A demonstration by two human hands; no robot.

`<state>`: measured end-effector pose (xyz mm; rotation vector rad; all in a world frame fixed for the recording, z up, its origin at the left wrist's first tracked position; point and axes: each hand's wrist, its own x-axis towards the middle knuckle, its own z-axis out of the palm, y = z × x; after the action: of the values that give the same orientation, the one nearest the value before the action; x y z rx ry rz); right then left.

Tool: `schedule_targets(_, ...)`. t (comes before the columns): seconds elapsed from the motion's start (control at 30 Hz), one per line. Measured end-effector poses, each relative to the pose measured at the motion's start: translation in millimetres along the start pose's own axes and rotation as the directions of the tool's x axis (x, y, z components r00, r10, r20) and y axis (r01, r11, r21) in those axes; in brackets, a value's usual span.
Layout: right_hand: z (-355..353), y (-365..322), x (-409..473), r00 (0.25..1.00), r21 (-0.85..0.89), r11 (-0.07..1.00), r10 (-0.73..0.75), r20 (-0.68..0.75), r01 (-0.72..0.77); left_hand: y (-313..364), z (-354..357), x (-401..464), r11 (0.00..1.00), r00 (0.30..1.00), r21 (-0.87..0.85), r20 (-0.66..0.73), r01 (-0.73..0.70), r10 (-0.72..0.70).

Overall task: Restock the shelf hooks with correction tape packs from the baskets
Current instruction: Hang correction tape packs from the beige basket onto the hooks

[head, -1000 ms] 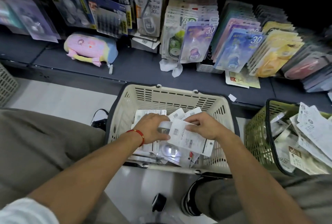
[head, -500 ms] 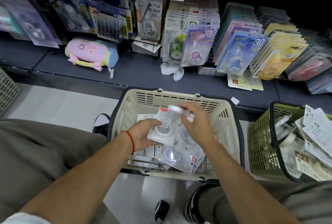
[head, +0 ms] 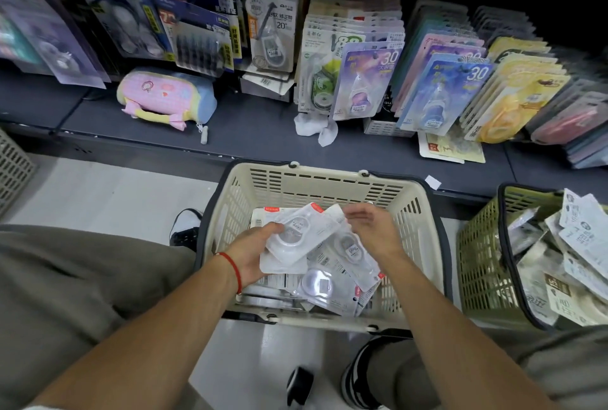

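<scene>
A beige basket stands on the floor before me with several clear correction tape packs lying inside. My left hand, a red string at its wrist, grips a small stack of packs above the basket. My right hand hovers just right of that stack, fingers loosely curled, holding nothing I can see. Rows of hanging correction tape packs fill the shelf hooks ahead. A green basket at right is piled with more packs.
A pastel pencil case and crumpled white paper lie on the dark shelf base. A grey crate stands at far left. My knees frame the beige basket; dark shoes sit below.
My left hand has taken the packs flat into its grip and lowered slightly. My right hand has let go of the pack it pinched and drawn off to the right.
</scene>
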<state>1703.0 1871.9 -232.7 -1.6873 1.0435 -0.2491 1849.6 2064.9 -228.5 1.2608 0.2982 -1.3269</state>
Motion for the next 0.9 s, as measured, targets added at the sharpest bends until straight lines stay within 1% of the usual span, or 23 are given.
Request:
schedule_targets(0.03, -11, 16, 7, 0.997, -0.179, 0.982, 0.052, -0.061, -0.062, -1, 0, 1, 1.000, 0.999, 0.010, -0.032, -0.009, 0.009)
schedule_targets(0.07, -20, 32, 9, 0.989, -0.350, 0.925, 0.121, -0.091, -0.145, -2, 1, 1, 1.000, 0.998, 0.011, -0.055, -0.012, 0.013)
schedule_targets(0.1, -25, 48, 9, 0.975, -0.475, 0.851, 0.198, -0.103, -0.223, -3, 0, 2, 1.000, 0.997, 0.005, -0.070, -0.014, 0.015)
schedule_targets(0.13, -26, 63, 7, 0.962, -0.554, 0.788, 0.254, -0.103, -0.268, -4, -1, 2, 1.000, 0.997, -0.001, -0.078, -0.014, 0.014)
schedule_targets(0.2, -17, 85, 4, 0.963, -0.648, 0.721, 0.256, -0.080, -0.245, -4, -2, 2, 1.000, 0.997, -0.007, -0.073, -0.012, 0.012)
schedule_targets(0.27, -4, 97, 3, 0.974, -0.688, 0.697, 0.217, -0.069, -0.204, -3, -2, 1, 1.000, 0.999, -0.023, -0.053, -0.005, 0.004)
schedule_targets(0.33, 1, 100, 6, 0.973, -0.705, 0.679, 0.220, -0.069, -0.204, -3, -3, 1, 1.000, 1.000, -0.027, -0.029, 0.001, -0.002)
schedule_targets(0.4, -2, 100, 7, 0.975, -0.690, 0.701, 0.219, -0.035, -0.182, -2, -3, 1, 1.000, 0.999, -0.029, -0.032, -0.009, 0.008)
schedule_targets(0.43, -5, 97, 8, 0.979, -0.659, 0.734, 0.203, -0.016, -0.163, -2, -4, 1, 0.999, 0.999, -0.031, -0.037, -0.020, 0.019)
schedule_targets(0.5, -12, 84, 9, 0.984, -0.536, 0.832, 0.176, 0.014, -0.141, 0, -5, 2, 0.998, 0.998, -0.035, -0.054, -0.045, 0.043)
schedule_targets(0.6, -33, 43, 11, 0.994, -0.385, 0.918, 0.107, 0.017, -0.092, 1, -6, 1, 0.997, 0.992, -0.018, -0.100, -0.079, 0.077)
schedule_targets(0.67, -56, 11, 13, 0.999, -0.326, 0.945, 0.031, 0.042, -0.015, 1, -6, 2, 0.994, 0.983, 0.000, -0.144, -0.113, 0.111)
schedule_targets(0.73, -80, -19, 11, 0.992, -0.299, 0.954, 0.004, 0.126, 0.035, 1, -6, 2, 0.989, 0.970, 0.038, -0.190, -0.146, 0.150)
schedule_targets(0.8, -94, -39, 8, 0.965, -0.203, 0.977, -0.014, 0.261, 0.069, 1, -6, 2, 0.978, 0.958, 0.113, -0.209, -0.176, 0.197)
schedule_targets(0.87, -89, -50, 5, 0.932, -0.140, 0.987, -0.024, 0.361, 0.080, 2, -5, 1, 0.965, 0.963, 0.189, -0.164, -0.181, 0.213)
schedule_targets(0.9, -79, -52, 3, 0.922, -0.120, 0.989, -0.032, 0.387, 0.085, 1, -3, 0, 0.963, 0.976, 0.211, -0.102, -0.169, 0.194)
